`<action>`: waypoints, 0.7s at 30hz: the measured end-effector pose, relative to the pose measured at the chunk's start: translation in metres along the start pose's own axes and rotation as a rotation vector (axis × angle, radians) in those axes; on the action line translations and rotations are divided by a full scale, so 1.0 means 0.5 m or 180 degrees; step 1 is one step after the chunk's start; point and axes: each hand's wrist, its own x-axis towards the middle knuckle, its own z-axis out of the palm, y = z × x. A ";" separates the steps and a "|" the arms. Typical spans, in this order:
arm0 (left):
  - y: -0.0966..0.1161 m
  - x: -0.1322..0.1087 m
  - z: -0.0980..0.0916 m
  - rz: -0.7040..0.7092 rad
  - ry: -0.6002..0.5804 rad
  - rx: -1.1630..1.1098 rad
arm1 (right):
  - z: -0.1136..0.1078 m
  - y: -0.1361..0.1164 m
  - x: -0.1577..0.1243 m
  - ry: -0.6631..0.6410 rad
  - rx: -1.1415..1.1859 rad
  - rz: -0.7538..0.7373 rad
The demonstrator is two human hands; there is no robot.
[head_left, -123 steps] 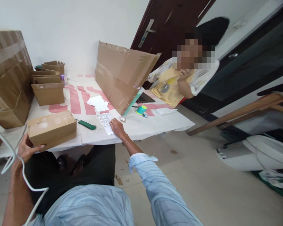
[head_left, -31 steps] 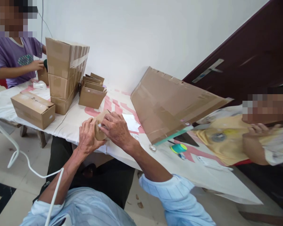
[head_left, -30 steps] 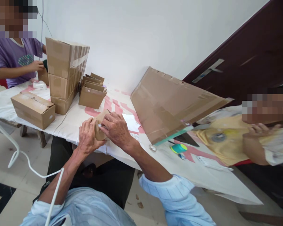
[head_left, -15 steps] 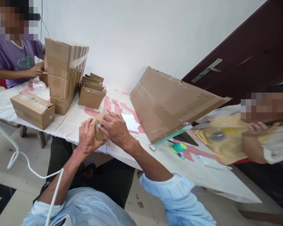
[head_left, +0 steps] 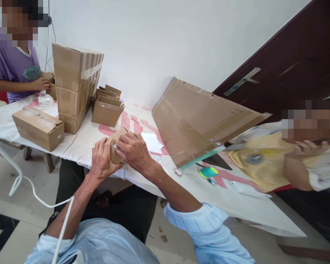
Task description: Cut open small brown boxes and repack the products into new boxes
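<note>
A small brown cardboard box (head_left: 116, 157) is held at the table's front edge, largely covered by my hands. My left hand (head_left: 102, 160) is closed around its left side, with the thumb along the bottom. On the box's face is a small white label (head_left: 115, 146). The closed fingertips of my right hand (head_left: 133, 148) pinch at this label, and the rest of that hand lies over the box's right side. I cannot tell whether the label is fully stuck down.
Stacked cartons (head_left: 68, 69), a closed carton (head_left: 38, 128) and open boxes (head_left: 107, 112) stand left on the cloth-covered table. A large cardboard sheet (head_left: 198, 121) leans at right, near white paper (head_left: 151, 143) and a teal cup-like item (head_left: 208, 172). Two people sit at the sides.
My hands and the small box stay almost in place. The person at left has shifted slightly, leaning in over a box; the person at right has moved a hand a little.
</note>
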 end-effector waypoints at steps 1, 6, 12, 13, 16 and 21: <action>-0.001 0.000 0.000 -0.0014 -0.0017 0.0007 | -0.001 -0.001 0.001 -0.0029 0.0005 -0.0004; -0.003 0.000 -0.001 -0.0026 -0.0080 0.0017 | 0.004 -0.005 0.007 -0.0046 0.0026 -0.0090; -0.002 0.001 -0.004 0.0004 -0.0062 0.0002 | 0.027 -0.008 0.006 0.0157 -0.0077 -0.0207; -0.002 0.001 -0.005 0.0012 -0.0060 0.0002 | 0.031 -0.009 0.006 0.0197 -0.0114 -0.0228; 0.000 0.002 -0.005 0.0000 -0.0035 0.0001 | 0.037 -0.009 0.003 0.0283 -0.0220 -0.0282; 0.001 0.003 -0.005 -0.0020 -0.0043 -0.0006 | 0.038 -0.004 0.002 0.0348 -0.0251 -0.0320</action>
